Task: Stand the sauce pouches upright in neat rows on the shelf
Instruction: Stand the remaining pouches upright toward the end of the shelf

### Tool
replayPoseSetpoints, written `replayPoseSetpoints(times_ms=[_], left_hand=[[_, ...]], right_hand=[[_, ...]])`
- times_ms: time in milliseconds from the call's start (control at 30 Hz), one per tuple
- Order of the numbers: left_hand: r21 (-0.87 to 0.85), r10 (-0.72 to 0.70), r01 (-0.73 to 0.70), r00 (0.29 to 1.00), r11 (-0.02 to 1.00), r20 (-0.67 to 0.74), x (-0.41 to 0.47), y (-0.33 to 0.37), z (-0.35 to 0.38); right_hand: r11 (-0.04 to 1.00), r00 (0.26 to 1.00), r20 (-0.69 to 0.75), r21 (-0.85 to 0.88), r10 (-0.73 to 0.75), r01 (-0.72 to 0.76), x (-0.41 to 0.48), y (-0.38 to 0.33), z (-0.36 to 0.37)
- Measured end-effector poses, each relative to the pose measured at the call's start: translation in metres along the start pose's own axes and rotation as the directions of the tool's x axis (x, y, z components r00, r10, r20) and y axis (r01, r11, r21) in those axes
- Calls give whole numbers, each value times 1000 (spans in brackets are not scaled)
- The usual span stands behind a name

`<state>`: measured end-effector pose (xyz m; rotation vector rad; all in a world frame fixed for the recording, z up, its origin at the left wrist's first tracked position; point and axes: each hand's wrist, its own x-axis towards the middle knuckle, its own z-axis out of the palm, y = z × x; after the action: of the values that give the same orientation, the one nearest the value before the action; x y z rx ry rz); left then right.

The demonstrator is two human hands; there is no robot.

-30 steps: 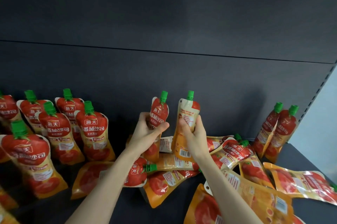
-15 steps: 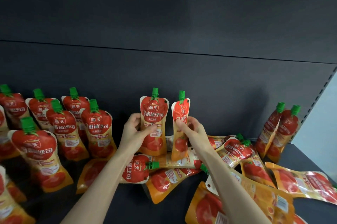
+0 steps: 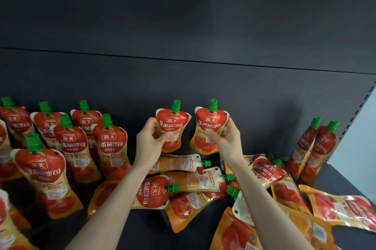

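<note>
Each hand holds one red-and-orange tomato sauce pouch with a green cap, upright, label facing me, near the back of the dark shelf (image 3: 203,235). My left hand (image 3: 151,141) grips the left pouch (image 3: 173,121) by its left side and middle. My right hand (image 3: 225,137) grips the right pouch (image 3: 210,123) from its right side. Both pouches hang above a pile of lying pouches (image 3: 193,182). Several pouches stand upright in rows at the left (image 3: 109,144).
The dark back panel (image 3: 183,82) rises right behind the held pouches. Two pouches (image 3: 313,148) lean upright at the right against the perforated side post. More pouches lie flat at the front right (image 3: 335,209). A bare strip of shelf shows between the rows and the pile.
Both held pouches have turned from edge-on or back side to label facing me. My hands have moved apart and slightly toward the back panel.
</note>
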<state>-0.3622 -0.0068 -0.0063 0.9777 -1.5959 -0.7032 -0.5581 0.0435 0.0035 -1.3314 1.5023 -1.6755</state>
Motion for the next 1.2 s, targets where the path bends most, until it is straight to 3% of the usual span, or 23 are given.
replayPoseSetpoints(times_ms=[333, 500, 733, 900, 1033, 1200], left_hand=[[123, -93, 76, 986, 990, 140, -2, -32, 7], [61, -104, 93, 973, 994, 205, -3, -34, 13], [33, -196, 194, 957, 980, 214, 2, -40, 13], [172, -193, 156, 956, 973, 222, 4, -39, 18], [105, -213, 193, 949, 976, 232, 3, -37, 17], [122, -246, 220, 929, 968, 278, 7, -35, 16]], right_hand=[[992, 989, 108, -89, 96, -87, -2, 29, -3], [983, 985, 127, -153, 119, -99, 1, 29, -6], [977, 987, 108, -187, 121, -99, 3, 26, -4], [964, 991, 96, -260, 93, -65, 0, 26, -4], [957, 998, 31, -285, 63, -51, -1, 25, -8], [944, 996, 61, -326, 66, -43, 1, 21, -7]])
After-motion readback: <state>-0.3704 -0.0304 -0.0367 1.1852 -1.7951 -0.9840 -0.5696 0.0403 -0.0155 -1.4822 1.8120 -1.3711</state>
